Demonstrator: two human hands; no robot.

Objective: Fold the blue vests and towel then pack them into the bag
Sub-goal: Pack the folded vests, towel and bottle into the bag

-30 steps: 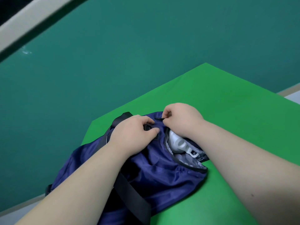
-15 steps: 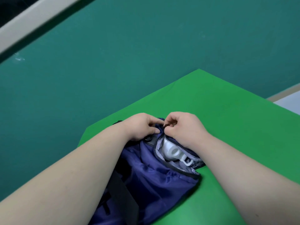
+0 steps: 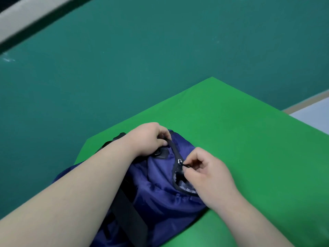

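Looks nearly done: no vests or towel lie outside, the left hand (image 3: 147, 138) grips the far end of the navy bag (image 3: 160, 184) on the tabletop (image 3: 249, 139), the right hand (image 3: 208, 172) pinches the zip pull (image 3: 186, 165), mouth only part-zipped.

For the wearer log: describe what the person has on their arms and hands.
Nothing is worn. The left hand and right hand are bare: no gloves, rings or watch show. The left forearm and right forearm are bare too; no sleeve shows as far as the frame's edge.
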